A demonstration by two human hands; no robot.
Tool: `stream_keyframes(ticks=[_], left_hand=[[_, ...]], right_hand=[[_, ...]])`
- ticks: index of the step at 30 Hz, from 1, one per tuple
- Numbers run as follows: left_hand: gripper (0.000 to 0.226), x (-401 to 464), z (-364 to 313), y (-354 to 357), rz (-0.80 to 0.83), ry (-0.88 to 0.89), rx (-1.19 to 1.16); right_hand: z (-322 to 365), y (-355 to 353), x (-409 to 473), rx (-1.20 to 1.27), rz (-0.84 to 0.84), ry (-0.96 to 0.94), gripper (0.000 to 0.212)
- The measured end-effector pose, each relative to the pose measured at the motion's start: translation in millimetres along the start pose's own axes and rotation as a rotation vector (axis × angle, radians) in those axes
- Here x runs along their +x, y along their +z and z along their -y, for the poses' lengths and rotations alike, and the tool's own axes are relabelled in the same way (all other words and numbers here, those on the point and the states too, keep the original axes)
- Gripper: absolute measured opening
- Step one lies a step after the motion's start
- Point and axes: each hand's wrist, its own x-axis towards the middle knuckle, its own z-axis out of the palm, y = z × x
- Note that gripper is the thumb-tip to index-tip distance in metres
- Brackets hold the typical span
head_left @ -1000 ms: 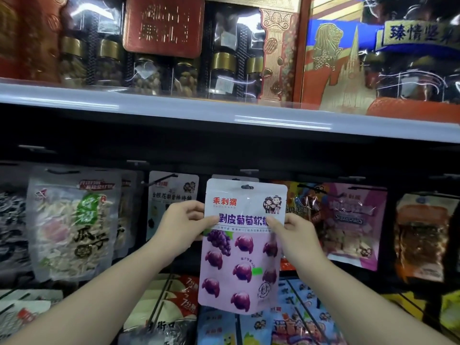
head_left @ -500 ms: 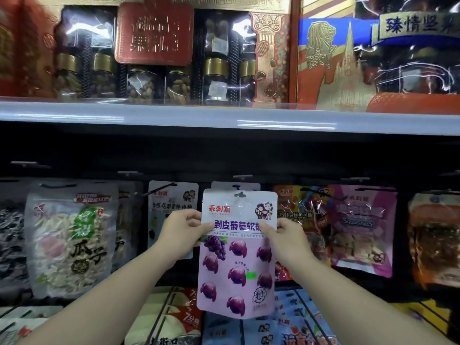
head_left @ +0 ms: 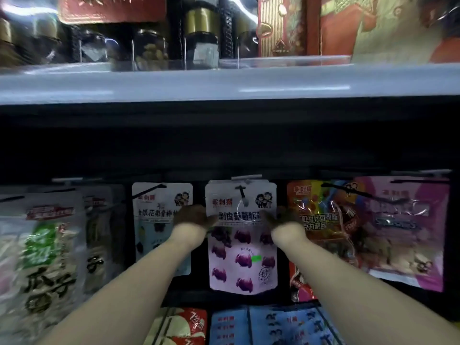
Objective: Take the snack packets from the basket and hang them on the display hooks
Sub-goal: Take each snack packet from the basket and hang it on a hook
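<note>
We see the purple grape-candy packet (head_left: 241, 247) hanging upright on a black display hook (head_left: 242, 194), whose peg passes through the hole in the packet's white header; more headers of the same kind are stacked just behind it, too close to count. The left hand (head_left: 193, 217) holds the packet's left edge and the right hand (head_left: 283, 218) its right edge, both at the level of the black title line; each grip is shadowed and blurred, and we take the fingers as closed on the packet's edges. The header carries a red three-character logo at left and a cartoon pair at right; the title below is too smeared to read in full. We count about eight purple candies printed on the front, plus one grape bunch and one small green mark. To the left of the left grip hangs a white and pale-blue packet (head_left: 161, 227) with the same logo and a line of black characters; farther left hangs a clear melon-seed bag (head_left: 42, 260) with large black characters. To the right of the right grip hang an orange packet (head_left: 321, 220) with white writing and, beyond it, a pink packet (head_left: 408, 232). Below the grips lie one red-and-white packet (head_left: 179, 327) and blue packets (head_left: 268, 327). Above them, a pale shelf (head_left: 224, 83) carries gift boxes in red and gold (head_left: 286, 26), and dark jars (head_left: 201, 33) with gold bands holding nuts; blur prevents a jar count.
</note>
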Motion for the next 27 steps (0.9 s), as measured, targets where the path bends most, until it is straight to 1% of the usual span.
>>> stream_keyframes(ticks=[1, 3, 6, 8, 11, 14, 15, 16, 18, 19, 20, 22, 24, 25, 27], left_hand=[[0.043, 4.9, 0.5, 2.4, -0.020, -0.001, 0.068], [0.044, 10.1, 0.2, 5.6, -0.027, 0.001, 0.087], [0.039, 13.5, 1.5, 11.5, -0.031, -0.001, 0.056], [0.040, 13.5, 4.4, 13.4, -0.043, 0.008, 0.096], [0.043, 8.3, 3.9, 14.9, -0.079, 0.027, 0.169], [0.031, 0.3, 1.0, 13.5, -0.124, 0.040, 0.158], [0.029, -3.4, -0.4, 12.5, -0.132, 0.033, 0.131], [0.027, -6.6, -0.3, 11.3, -0.137, 0.026, 0.098], [0.024, -16.6, -0.2, 6.1, -0.152, -0.001, 0.091], [0.027, -23.8, -1.1, 1.8, -0.168, -0.015, 0.137], [0.028, -31.4, -2.2, -2.5, -0.185, -0.014, 0.194], [0.027, -49.4, -6.1, -10.3, -0.220, 0.042, 0.319], [0.030, -70.2, -8.8, -14.6, -0.248, 0.154, 0.462], [0.032, -80.6, -8.7, -15.5, -0.249, 0.206, 0.520], [0.032, -99.9, -7.0, -15.3, -0.214, 0.251, 0.587]], right_hand=[[0.7, 2.0, 4.1, -0.012, 0.003, -0.023, 0.042], [1.5, 4.3, 7.9, -0.067, -0.035, -0.066, 0.045], [-2.0, 7.2, 11.7, -0.045, -0.017, -0.049, 0.041], [-1.9, 8.7, 9.6, -0.071, -0.022, -0.047, 0.043], [-2.0, 8.7, 4.5, -0.198, -0.029, -0.070, 0.043], [-1.1, 5.6, -6.0, -0.262, -0.051, -0.103, 0.033], [-3.4, 4.7, -7.3, -0.273, -0.067, -0.114, 0.021], [-3.6, 2.1, -11.7, -0.290, -0.069, -0.113, 0.005], [-4.2, -3.8, -20.2, -0.341, -0.082, -0.115, 0.028], [-4.8, -7.5, -25.7, -0.380, -0.077, -0.136, 0.033], [-4.5, -12.5, -34.1, -0.413, -0.085, -0.171, 0.031], [-6.1, -23.5, -49.0, -0.507, -0.097, -0.278, 0.014], [-15.4, -34.7, -62.8, -0.688, -0.069, -0.414, 0.029], [-22.3, -40.2, -67.8, -0.759, -0.056, -0.463, 0.032], [-34.6, -51.8, -81.0, -0.847, -0.021, -0.507, 0.036]])
